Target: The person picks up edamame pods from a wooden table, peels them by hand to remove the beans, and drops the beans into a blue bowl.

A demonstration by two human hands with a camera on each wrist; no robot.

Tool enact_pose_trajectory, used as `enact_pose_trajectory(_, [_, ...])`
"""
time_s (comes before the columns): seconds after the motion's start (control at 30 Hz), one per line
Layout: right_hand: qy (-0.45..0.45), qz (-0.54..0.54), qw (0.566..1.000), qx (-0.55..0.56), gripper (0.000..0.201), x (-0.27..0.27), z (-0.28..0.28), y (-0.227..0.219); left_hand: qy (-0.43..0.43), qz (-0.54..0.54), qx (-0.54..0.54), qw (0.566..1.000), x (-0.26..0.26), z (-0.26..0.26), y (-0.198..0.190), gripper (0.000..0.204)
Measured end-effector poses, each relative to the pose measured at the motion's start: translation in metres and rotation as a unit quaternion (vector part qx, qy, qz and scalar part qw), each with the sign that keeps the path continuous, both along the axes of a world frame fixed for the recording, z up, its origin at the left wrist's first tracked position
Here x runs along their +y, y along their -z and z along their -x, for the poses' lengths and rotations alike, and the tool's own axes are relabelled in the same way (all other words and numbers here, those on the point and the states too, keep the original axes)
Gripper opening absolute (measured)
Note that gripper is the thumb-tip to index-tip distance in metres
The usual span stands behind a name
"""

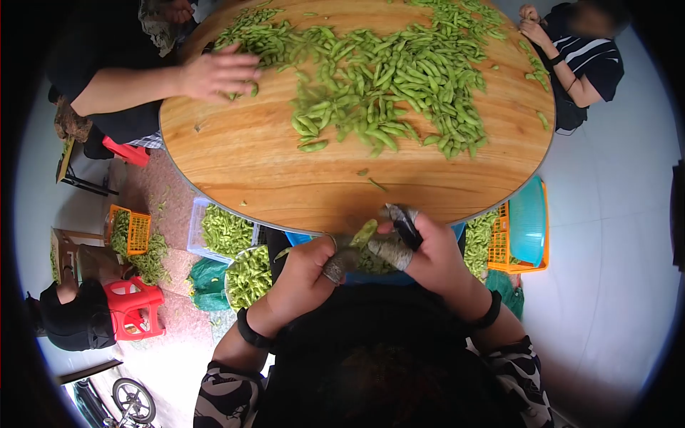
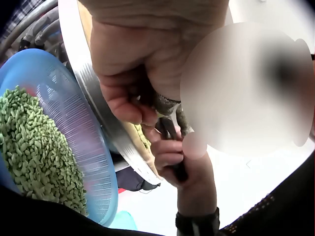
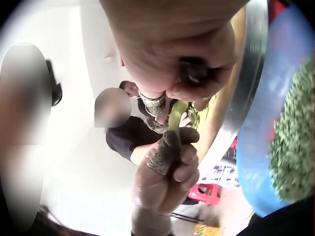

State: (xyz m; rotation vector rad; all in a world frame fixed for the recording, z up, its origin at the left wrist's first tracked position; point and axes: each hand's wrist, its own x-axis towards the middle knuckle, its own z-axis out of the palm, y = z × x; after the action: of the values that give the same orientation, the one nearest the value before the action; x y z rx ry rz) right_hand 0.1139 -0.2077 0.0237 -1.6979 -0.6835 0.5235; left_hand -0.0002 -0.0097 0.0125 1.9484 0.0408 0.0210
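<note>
My left hand (image 1: 305, 269) pinches a green soybean pod (image 3: 175, 118) between thumb and fingers, just in front of the table edge. A worn grey wrap (image 3: 161, 158) covers the left thumb. Close beside it, my right hand (image 1: 439, 262) grips a small black-handled tool (image 1: 404, 230); its working end is mostly hidden by fingers. The right thumb also has a grey wrap (image 1: 390, 252). In the right wrist view the pod's upper end meets the right fingertips. Many more pods (image 1: 399, 78) lie heaped on the round wooden table (image 1: 264, 175).
Below the hands, a blue basket (image 2: 93, 162) holds shelled beans (image 2: 39, 152). A white crate (image 1: 198, 227) of pods stands left, an orange crate (image 1: 503, 235) with a teal basket (image 1: 528, 221) right. Another person's hand (image 1: 217, 73) hovers over the table's left side; someone sits at far right.
</note>
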Motion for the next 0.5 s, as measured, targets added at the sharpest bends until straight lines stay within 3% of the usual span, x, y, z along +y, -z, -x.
enact_pose_trajectory(0.07, [0.023,-0.052,0.998,-0.01,0.031,0.011,-0.009,0.004,0.016,-0.046,-0.047,0.998,-0.006,-0.005,-0.006,0.006])
enact_pose_trajectory(0.1, [-0.005,-0.062,0.981,0.185,0.028,0.013,-0.013,-0.001,0.029,-0.092,-0.09,0.991,-0.007,-0.007,-0.012,0.013])
enact_pose_trajectory(0.13, [-0.034,-0.069,0.924,0.374,0.026,0.014,-0.015,-0.005,0.031,-0.093,-0.092,0.991,-0.007,-0.008,-0.018,0.013])
enact_pose_trajectory(0.17, [-0.041,-0.069,0.925,0.371,0.02,0.015,-0.014,-0.008,0.026,0.08,-0.002,0.996,-0.007,-0.008,-0.024,0.014])
enact_pose_trajectory(0.2, [-0.042,-0.068,0.925,0.371,0.02,0.013,-0.014,-0.007,0.019,0.25,0.089,0.964,-0.006,-0.008,-0.026,0.016])
enact_pose_trajectory(0.23, [-0.074,-0.099,0.917,0.38,0.019,0.011,-0.013,-0.005,0.016,0.252,0.088,0.964,-0.005,-0.008,-0.025,0.016])
enact_pose_trajectory(0.3, [-0.106,-0.129,0.906,0.389,0.017,0.008,-0.009,-0.003,0.062,0.494,0.159,0.852,-0.003,-0.008,-0.022,0.016])
enact_pose_trajectory(0.33, [-0.113,-0.14,0.89,0.418,0.015,0.007,-0.008,-0.005,0.062,0.494,0.159,0.853,-0.004,-0.007,-0.02,0.016])
enact_pose_trajectory(0.4, [-0.117,-0.152,0.876,0.443,0.014,0.005,-0.006,-0.005,0.075,0.611,0.18,0.767,-0.009,-0.005,-0.017,0.02])
enact_pose_trajectory(0.5, [-0.098,-0.176,0.854,0.48,0.015,0.004,-0.008,0.0,0.087,0.58,0.163,0.794,-0.006,-0.012,-0.009,0.013])
